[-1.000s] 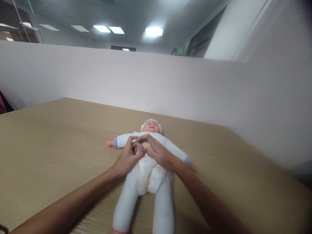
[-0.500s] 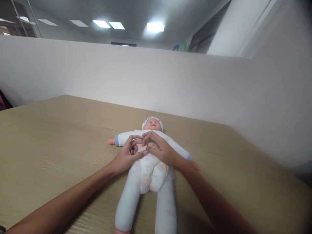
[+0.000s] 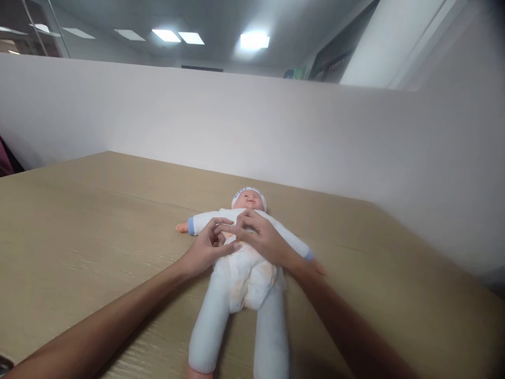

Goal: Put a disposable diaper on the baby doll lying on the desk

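Note:
A baby doll in white clothes with blue cuffs lies on its back, head away from me and arms spread. Around its hips is a white diaper with pale orange patches, worn over the white leggings. My left hand is closed at the front waist of the diaper, thumb low and fingers curled round a white tab-like piece. My right hand meets it from the other side, its fingers bent and pinched at the same waistband. The fingers of both hands nearly touch and partly hide the fastening.
The doll lies on a wide wood-toned table. A white partition rises behind the table and along its right side. At the far left edge is a dark and maroon object.
My right hand's fingers have shifted slightly up and toward the left hand, covering a printed waistband part that showed before. My left hand stays nearly still; the view has tilted slightly.

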`<state>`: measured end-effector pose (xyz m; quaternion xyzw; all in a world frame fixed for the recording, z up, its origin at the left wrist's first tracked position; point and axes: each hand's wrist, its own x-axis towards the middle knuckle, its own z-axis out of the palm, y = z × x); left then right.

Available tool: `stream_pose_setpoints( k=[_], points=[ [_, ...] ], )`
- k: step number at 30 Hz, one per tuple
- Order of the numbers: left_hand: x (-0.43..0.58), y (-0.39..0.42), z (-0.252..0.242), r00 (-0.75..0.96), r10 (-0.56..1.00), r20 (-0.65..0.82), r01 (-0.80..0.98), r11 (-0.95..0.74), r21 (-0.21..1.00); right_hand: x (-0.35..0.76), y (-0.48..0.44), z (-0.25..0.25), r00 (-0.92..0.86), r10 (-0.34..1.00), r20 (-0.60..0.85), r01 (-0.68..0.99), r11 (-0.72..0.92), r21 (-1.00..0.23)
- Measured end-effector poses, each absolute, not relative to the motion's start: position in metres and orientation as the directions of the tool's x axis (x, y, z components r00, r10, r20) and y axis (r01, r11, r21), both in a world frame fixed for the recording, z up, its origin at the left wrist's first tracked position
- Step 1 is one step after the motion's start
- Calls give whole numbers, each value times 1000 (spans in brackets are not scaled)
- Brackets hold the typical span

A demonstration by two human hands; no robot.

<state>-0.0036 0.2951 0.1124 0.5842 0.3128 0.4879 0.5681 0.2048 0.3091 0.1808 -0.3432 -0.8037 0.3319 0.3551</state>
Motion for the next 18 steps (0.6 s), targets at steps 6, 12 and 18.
stream_pose_setpoints(
  k=[6,12,18],
  points=[
    [-6,296,112,344,907,245,-172,-195,966,204,315,177,-491,803,337,323,527,-786],
    [-10,301,107,360,901,240,-202,-176,963,208,319,176,-512,786,346,330,552,-766],
    [-15,309,101,388,896,218,-287,-108,952,209,318,174,-508,787,351,340,557,-757]
  ],
)
